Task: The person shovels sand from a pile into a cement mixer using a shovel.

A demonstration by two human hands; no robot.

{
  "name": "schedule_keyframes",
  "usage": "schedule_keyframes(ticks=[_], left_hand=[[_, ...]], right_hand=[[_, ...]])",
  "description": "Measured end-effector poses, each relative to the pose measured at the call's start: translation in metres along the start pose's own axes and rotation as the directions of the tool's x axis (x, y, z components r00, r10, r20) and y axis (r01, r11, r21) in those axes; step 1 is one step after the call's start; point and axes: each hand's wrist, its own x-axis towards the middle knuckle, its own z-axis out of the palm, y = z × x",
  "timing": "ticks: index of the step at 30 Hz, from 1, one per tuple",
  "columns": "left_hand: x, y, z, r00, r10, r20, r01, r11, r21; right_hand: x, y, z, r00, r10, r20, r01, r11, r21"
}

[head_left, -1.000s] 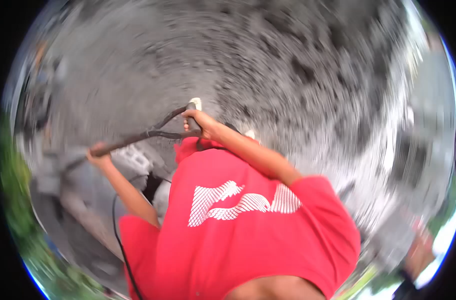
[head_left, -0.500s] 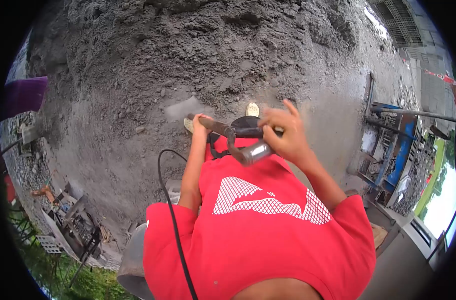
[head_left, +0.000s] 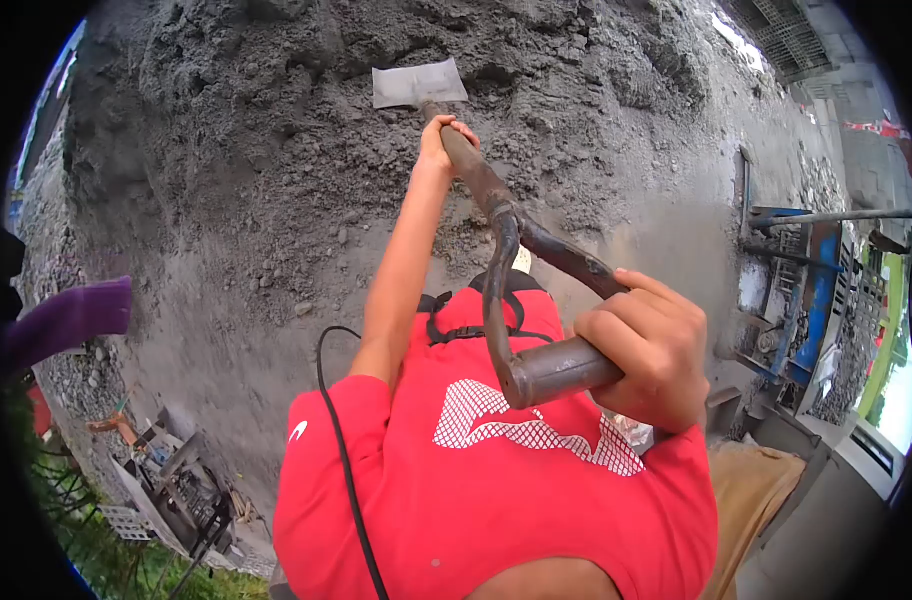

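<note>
A shovel's brown shaft (head_left: 476, 178) runs from its D-shaped handle near my chest up to the flat grey blade (head_left: 419, 84), which rests against the pile of grey gravelly sand (head_left: 316, 110). My left hand (head_left: 445, 142) is wrapped round the shaft just below the blade. With my right hand (head_left: 651, 345) I grip the handle's cross bar (head_left: 566, 370) at its right end. A black cable (head_left: 346, 460) hangs down past my red shirt (head_left: 516, 500).
At the right stands a blue metal machine (head_left: 819, 290) with long bars. Tools and metal parts (head_left: 181, 480) lie at the lower left. A purple sleeve (head_left: 81, 312) of another person shows at the left edge. A tan cloth (head_left: 751, 500) lies at the lower right.
The shovel's blade has moved forward from near my feet to the pile. My left hand has reached out with the shaft, and my right hand has closed on the handle.
</note>
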Motion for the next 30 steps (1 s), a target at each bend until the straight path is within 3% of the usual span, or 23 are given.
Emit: schedule_keyframes(ticks=[1,2,3,4,7,8,9,11,12,13,15,18,21,23,24,25,26,29,30], left_hand=[[-0.001,0.010,0.020,0.996,0.013,0.083,-0.016,0.999,0.034],[-0.004,0.030,0.047,0.990,0.139,-0.038,-0.113,0.914,0.390],[-0.019,0.036,0.082,0.950,0.293,-0.110,-0.135,0.701,0.700],[0.010,0.085,0.062,0.962,0.273,-0.022,-0.116,0.480,0.870],[-0.053,0.095,0.097,0.706,0.705,0.062,-0.395,0.321,0.860],[-0.073,0.101,0.096,0.738,0.670,0.081,-0.445,0.392,0.805],[-0.095,0.108,0.087,0.769,0.632,0.094,-0.474,0.465,0.748],[-0.117,0.115,0.068,0.617,0.768,0.175,-0.490,0.200,0.849],[-0.141,0.113,0.070,0.574,0.817,0.060,-0.559,0.336,0.758],[-0.142,0.115,0.060,0.549,0.829,0.102,-0.585,0.295,0.756],[-0.153,0.128,0.043,0.445,0.871,0.211,-0.548,0.078,0.833],[-0.168,0.139,0.001,0.420,0.883,0.210,-0.420,-0.016,0.907],[-0.162,0.132,-0.063,0.476,0.869,0.139,-0.333,0.032,0.943],[-0.146,0.109,-0.105,0.469,0.855,0.223,-0.247,-0.116,0.962],[-0.144,0.085,-0.114,0.462,0.848,0.259,-0.305,-0.122,0.944],[-0.147,0.059,-0.117,0.444,0.832,0.332,-0.294,-0.215,0.931],[-0.149,0.030,-0.120,0.348,0.861,0.370,-0.356,-0.244,0.902],[-0.156,-0.040,-0.131,0.155,0.949,0.276,-0.456,-0.179,0.872],[-0.156,-0.039,-0.129,0.160,0.957,0.243,-0.420,-0.157,0.894]], right_hand=[[0.012,0.003,-0.001,1.000,-0.005,-0.013,0.005,1.000,-0.022],[0.036,0.013,0.011,0.996,-0.047,-0.079,0.047,0.999,-0.014],[0.057,0.025,0.030,0.986,-0.084,-0.146,0.083,0.996,-0.011],[0.078,0.040,0.054,0.983,-0.116,-0.142,0.115,0.993,-0.016],[0.167,0.122,0.166,0.961,-0.241,-0.135,0.229,0.969,-0.097],[0.202,0.164,0.220,0.978,-0.201,-0.054,0.196,0.977,-0.078],[0.211,0.162,0.254,0.963,-0.267,-0.024,0.266,0.963,-0.050],[0.224,0.123,0.283,0.966,-0.247,0.079,0.250,0.968,-0.021],[0.228,0.104,0.289,0.972,-0.213,0.101,0.212,0.977,0.026],[0.229,0.095,0.297,0.973,-0.200,0.112,0.196,0.980,0.043],[0.231,0.081,0.314,0.975,-0.183,0.125,0.175,0.982,0.071],[0.216,0.062,0.345,0.967,-0.179,0.183,0.154,0.978,0.144],[0.174,0.063,0.370,0.943,-0.134,0.306,0.097,0.986,0.133],[0.137,0.072,0.379,0.920,-0.069,0.386,0.030,0.994,0.106],[0.119,0.077,0.376,0.912,-0.040,0.409,-0.002,0.995,0.100],[0.105,0.081,0.366,0.898,-0.045,0.437,0.007,0.996,0.088],[0.088,0.080,0.351,0.881,-0.046,0.471,0.011,0.997,0.077],[0.053,0.067,0.309,0.784,-0.010,0.620,0.000,1.000,0.016],[0.046,0.071,0.321,0.815,-0.015,0.579,-0.026,0.998,0.063]])
